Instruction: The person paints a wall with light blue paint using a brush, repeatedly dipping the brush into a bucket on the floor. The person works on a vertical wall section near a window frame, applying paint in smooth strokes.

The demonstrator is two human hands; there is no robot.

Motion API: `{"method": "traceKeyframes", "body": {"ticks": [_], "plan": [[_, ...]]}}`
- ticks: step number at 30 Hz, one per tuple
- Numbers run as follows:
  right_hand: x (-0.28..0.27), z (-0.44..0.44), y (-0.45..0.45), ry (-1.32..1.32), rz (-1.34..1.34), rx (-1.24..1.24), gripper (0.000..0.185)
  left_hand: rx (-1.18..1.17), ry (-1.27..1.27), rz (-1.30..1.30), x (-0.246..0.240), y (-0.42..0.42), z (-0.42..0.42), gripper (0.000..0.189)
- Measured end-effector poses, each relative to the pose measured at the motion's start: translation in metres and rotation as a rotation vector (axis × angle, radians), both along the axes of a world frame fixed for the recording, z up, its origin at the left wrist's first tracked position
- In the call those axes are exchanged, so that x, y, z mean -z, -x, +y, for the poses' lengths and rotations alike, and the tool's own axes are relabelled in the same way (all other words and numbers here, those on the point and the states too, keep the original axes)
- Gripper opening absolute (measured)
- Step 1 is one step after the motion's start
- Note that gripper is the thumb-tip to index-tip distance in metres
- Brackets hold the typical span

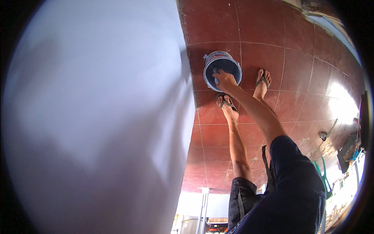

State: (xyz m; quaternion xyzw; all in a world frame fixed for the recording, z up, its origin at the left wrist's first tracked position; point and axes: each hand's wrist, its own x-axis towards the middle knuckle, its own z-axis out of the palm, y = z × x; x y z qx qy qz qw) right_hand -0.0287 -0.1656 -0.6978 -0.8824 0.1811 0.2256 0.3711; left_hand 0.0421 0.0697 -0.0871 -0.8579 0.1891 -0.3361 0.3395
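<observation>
On the red tiled floor stands a round plastic bucket (222,54), its outer side printed and its mouth tilted towards me. My right hand (225,80) reaches down into the bucket's mouth, with the fingers curled around a small pale bluish object (216,80). What that object is cannot be made out, as the fingers cover most of it. Dark shade fills the inside of the bucket, so its contents are unclear. My left hand is out of view.
A smooth white wall (96,87) rises close along the left. My feet in flip-flops (227,103) stand just behind and to the right of the bucket on red floor tiles (260,23). A green plastic chair (325,175) and a small dark object (323,135) lie to the right.
</observation>
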Motion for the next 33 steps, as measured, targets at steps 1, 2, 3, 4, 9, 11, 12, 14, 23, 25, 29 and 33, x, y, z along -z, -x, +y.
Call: {"method": "traceKeyframes", "body": {"ticks": [1,2,3,4,9,11,12,14,23,25,29,33], "plan": [[0.002,0.002,0.011,-0.018,-0.098,0.115,0.026,0.006,0.003,0.001,-0.001,-0.001,0.000,0.022],[0.007,0.006,0.025,-0.035,-0.198,0.228,0.024,0.012,0.005,0.004,-0.001,-0.002,-0.001,0.022],[0.002,0.007,0.032,-0.044,-0.189,0.288,0.022,0.019,0.006,0.004,-0.004,-0.002,-0.002,0.022],[-0.004,0.009,0.040,-0.054,-0.181,0.348,0.020,0.022,0.006,0.007,-0.006,-0.002,-0.002,0.021],[-0.027,0.005,0.059,-0.055,-0.125,0.488,0.017,0.037,0.010,0.005,-0.016,0.001,-0.005,0.019],[-0.057,0.000,0.046,-0.132,-0.105,0.580,0.019,0.036,0.001,-0.007,-0.022,0.004,-0.005,0.018],[-0.057,-0.005,0.048,-0.149,-0.059,0.533,0.020,0.037,0.005,-0.003,-0.023,0.005,-0.005,0.018],[-0.054,-0.013,0.054,-0.184,0.033,0.435,0.021,0.041,0.011,-0.002,-0.027,0.004,-0.006,0.017],[-0.023,-0.047,0.047,-0.180,0.355,0.743,0.041,0.063,0.017,-0.004,-0.041,0.003,-0.011,0.014],[-0.030,-0.061,0.052,-0.526,0.235,0.915,0.043,0.065,0.027,-0.003,-0.047,0.003,-0.010,0.014],[-0.135,-0.099,0.043,-0.923,0.164,0.997,0.039,0.060,0.044,-0.050,-0.069,0.013,-0.009,0.013],[-0.263,-0.103,0.032,-1.218,0.079,0.982,0.046,-0.009,0.053,-0.136,-0.111,0.049,-0.013,0.012]]}}
